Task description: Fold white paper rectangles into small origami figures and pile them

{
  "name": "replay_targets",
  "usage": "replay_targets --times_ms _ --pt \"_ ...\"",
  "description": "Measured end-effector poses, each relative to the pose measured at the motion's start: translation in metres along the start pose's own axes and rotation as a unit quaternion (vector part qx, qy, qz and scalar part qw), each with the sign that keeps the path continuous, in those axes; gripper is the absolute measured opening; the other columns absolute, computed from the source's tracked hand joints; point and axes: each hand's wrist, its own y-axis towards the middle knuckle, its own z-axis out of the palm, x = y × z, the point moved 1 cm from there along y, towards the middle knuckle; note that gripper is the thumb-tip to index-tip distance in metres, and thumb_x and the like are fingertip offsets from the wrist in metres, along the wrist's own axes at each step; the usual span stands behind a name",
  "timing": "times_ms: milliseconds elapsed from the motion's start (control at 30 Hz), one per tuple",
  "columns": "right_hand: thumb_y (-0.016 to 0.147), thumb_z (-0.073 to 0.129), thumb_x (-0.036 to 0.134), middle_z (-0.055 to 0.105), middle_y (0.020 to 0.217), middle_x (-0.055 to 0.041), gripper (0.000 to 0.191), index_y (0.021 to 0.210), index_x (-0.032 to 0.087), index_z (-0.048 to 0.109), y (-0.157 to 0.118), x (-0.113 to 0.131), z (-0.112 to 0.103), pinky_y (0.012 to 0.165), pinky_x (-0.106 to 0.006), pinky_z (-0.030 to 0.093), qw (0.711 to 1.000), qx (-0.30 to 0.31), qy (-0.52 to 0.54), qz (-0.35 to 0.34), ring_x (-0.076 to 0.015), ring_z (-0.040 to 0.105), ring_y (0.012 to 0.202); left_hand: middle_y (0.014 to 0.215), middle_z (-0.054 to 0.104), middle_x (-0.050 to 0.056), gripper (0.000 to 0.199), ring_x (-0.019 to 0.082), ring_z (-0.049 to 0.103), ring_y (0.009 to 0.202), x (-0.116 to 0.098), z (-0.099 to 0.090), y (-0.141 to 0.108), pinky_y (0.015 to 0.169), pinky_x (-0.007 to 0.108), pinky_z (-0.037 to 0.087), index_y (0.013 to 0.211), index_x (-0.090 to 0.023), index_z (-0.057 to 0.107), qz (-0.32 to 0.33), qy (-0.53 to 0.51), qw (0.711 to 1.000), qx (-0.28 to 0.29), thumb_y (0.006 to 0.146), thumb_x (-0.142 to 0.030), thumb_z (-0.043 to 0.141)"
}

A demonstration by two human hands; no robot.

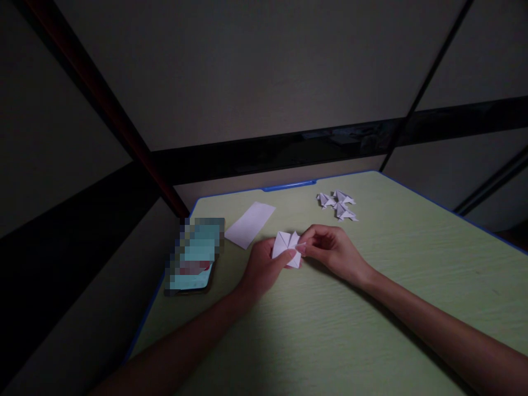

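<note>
Between my two hands is a small folded white paper [281,250] with creases and raised flaps, held just above the table. My left hand [266,265] grips it from the left, the thumb pressed across its front and the other fingers behind it. With thumb and forefinger, my right hand [330,247] pinches a thin flap at the paper's right side. Three folded paper figures [342,209] with pointed corners lie together beyond my right hand. A flat white sheet of paper [251,223] rests on the table beyond my left hand.
A phone [198,253] with a lit, partly pixelated screen lies at the left edge of the pale green table [412,247]. The table has a blue rim, with a blue strip [289,186] at its far edge. Panelled cabinet doors [264,71] stand directly behind.
</note>
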Motion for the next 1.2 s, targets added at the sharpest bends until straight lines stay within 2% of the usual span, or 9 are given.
replay_targets --times_ms 167,433,667,833,1000,1200 --pt "0.062 0.065 0.026 0.057 0.051 0.0022 0.017 0.063 0.015 0.053 0.001 -0.001 -0.002 0.05 -0.025 0.042 1.0 0.008 -0.001 -0.017 -0.0096 0.053 0.047 0.064 0.066 0.005 0.017 0.014 0.061 0.06 -0.003 0.0 -0.001 0.056 0.022 0.047 0.076 -0.009 0.064 0.003 -0.024 0.999 0.023 0.068 -0.019 0.052" --pt "0.062 0.065 0.023 0.054 0.053 0.0025 0.014 0.064 0.014 0.054 0.002 -0.002 -0.005 0.05 -0.023 0.039 0.999 -0.022 -0.042 -0.026 -0.0087 0.049 0.049 0.072 0.067 0.007 0.024 0.012 0.062 0.055 0.001 0.0 0.003 0.05 0.02 0.047 0.088 -0.009 0.061 -0.019 -0.045 0.998 0.045 0.071 -0.017 0.046" --pt "0.066 0.062 0.025 0.053 0.055 0.0026 0.013 0.066 0.015 0.053 0.0 -0.005 -0.003 0.05 -0.023 0.039 0.997 -0.013 -0.059 -0.039 -0.0088 0.049 0.05 0.066 0.067 0.007 0.02 0.013 0.062 0.054 -0.001 0.001 0.003 0.052 0.022 0.049 0.081 -0.007 0.062 -0.032 -0.044 0.998 0.029 0.068 -0.018 0.053" --pt "0.068 0.06 0.024 0.055 0.069 -0.0019 0.009 0.072 0.015 0.058 -0.002 -0.001 -0.002 0.054 -0.025 0.041 0.99 -0.005 -0.099 -0.096 -0.0109 0.052 0.06 0.065 0.067 0.007 0.023 0.013 0.061 0.052 0.0 0.0 0.003 0.053 0.023 0.049 0.085 -0.007 0.062 -0.032 -0.068 0.996 0.04 0.069 -0.02 0.053" --pt "0.068 0.059 0.021 0.055 0.078 -0.0048 0.007 0.066 0.016 0.063 -0.002 0.001 -0.003 0.055 -0.026 0.042 0.984 -0.016 -0.114 -0.135 -0.0118 0.052 0.065 0.063 0.066 0.008 0.025 0.014 0.061 0.051 0.003 -0.001 0.003 0.052 0.023 0.048 0.083 -0.006 0.062 -0.034 -0.094 0.993 0.055 0.066 -0.023 0.055" --pt "0.068 0.059 0.016 0.055 0.079 -0.0035 0.007 0.066 0.018 0.066 -0.002 0.002 -0.008 0.058 -0.026 0.043 0.981 0.027 -0.105 -0.159 -0.011 0.053 0.066 0.063 0.066 0.008 0.022 0.015 0.061 0.052 0.008 -0.003 0.004 0.053 0.025 0.048 0.077 -0.006 0.062 -0.04 -0.137 0.986 0.08 0.065 -0.024 0.055"
